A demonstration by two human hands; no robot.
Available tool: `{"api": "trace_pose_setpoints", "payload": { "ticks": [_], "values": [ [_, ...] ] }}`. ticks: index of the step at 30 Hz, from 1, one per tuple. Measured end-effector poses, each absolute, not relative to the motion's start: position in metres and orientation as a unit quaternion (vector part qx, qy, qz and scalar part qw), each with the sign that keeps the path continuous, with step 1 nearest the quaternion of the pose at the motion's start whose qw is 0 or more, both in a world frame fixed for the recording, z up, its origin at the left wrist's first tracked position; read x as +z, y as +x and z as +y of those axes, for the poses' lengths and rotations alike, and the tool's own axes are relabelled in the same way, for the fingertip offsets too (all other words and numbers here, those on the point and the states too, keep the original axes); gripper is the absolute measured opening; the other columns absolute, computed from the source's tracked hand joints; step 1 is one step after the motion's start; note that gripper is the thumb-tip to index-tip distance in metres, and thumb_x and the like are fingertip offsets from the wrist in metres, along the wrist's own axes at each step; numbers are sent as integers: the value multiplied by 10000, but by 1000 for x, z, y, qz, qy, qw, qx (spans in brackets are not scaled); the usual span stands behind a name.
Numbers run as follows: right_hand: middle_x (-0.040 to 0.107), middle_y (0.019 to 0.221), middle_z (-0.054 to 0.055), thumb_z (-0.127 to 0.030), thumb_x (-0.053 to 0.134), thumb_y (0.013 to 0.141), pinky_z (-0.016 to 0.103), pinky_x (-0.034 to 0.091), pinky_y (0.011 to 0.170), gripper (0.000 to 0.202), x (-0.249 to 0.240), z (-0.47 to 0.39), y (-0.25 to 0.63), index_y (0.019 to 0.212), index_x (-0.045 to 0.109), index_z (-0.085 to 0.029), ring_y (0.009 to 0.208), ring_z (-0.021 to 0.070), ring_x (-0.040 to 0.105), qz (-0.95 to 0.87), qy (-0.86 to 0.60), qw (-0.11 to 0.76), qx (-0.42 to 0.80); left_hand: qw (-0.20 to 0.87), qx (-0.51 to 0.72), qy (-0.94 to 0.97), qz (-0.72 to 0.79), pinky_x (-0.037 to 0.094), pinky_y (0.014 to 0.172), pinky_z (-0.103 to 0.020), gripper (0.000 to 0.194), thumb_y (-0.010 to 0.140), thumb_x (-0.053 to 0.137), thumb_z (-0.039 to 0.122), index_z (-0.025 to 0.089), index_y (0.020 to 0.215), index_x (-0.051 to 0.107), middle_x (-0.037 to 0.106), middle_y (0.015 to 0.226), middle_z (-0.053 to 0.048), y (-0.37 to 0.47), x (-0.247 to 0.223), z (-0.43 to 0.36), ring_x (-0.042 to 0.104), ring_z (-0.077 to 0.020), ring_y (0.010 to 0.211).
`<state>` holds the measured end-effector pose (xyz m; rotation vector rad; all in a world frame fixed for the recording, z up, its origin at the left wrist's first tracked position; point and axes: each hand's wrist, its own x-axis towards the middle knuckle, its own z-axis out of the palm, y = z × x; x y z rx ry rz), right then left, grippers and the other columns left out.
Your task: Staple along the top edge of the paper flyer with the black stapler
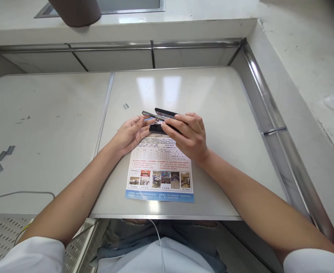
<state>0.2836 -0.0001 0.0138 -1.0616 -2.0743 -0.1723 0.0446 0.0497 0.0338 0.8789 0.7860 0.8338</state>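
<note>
My right hand is wrapped round a black stapler, its fingers closed on the body. The stapler is folded open: its black top cover stands apart from the metal staple rail, which points left. At the rail's front end is my left hand, with the thumb and curled fingers closed at the stapler; exactly what the fingertips grip is partly hidden. Beneath both hands lies a printed leaflet with text, a table, small photos and a blue bottom strip. Its upper part is covered by the hands and stapler.
A small staple strip rests on the white table beyond my left hand. Several more staple strips and loose bits lie at the left, near a grey cable. A brown container stands on the raised ledge behind.
</note>
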Motion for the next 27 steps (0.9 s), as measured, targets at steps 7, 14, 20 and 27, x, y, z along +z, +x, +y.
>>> {"api": "trace_pose_setpoints", "payload": {
  "ticks": [7, 14, 20, 27],
  "values": [
    [730, 1201, -2, -445, 676, 988, 574, 454, 1135, 240, 24, -5, 281, 1228, 683, -430, 1234, 277, 606, -821, -438, 358, 81, 699, 373, 487, 367, 661, 908, -373, 348, 918, 776, 422, 167, 1149, 729, 787, 1070, -141, 45, 33, 52, 768, -262, 1044],
    [733, 1147, -2, -475, 648, 998, 573, 465, 1141, 226, 29, -11, 279, 1216, 680, -422, 1228, 276, 606, -815, -447, 353, 111, 685, 375, 501, 373, 673, 827, -329, 341, 918, 768, 462, 164, 1083, 746, 788, 1067, -144, 45, 31, 54, 778, -251, 999],
    [712, 1169, 13, -454, 666, 988, 604, 408, 1134, 209, 22, -9, 281, 1193, 690, -420, 1273, 315, 554, -786, -469, 392, 89, 640, 410, 507, 406, 669, 730, -300, 316, 904, 786, 452, 158, 998, 720, 783, 1028, -132, 47, 31, 53, 787, -210, 864],
    [708, 1223, 50, -339, 618, 965, 669, 367, 1079, 309, 13, 3, 286, 1268, 663, -383, 1268, 374, 525, -689, -550, 468, 60, 486, 503, 555, 450, 578, 518, -226, 311, 915, 758, 456, 194, 1065, 687, 762, 944, -51, 47, 28, 46, 653, -85, 548]
  ]
}}
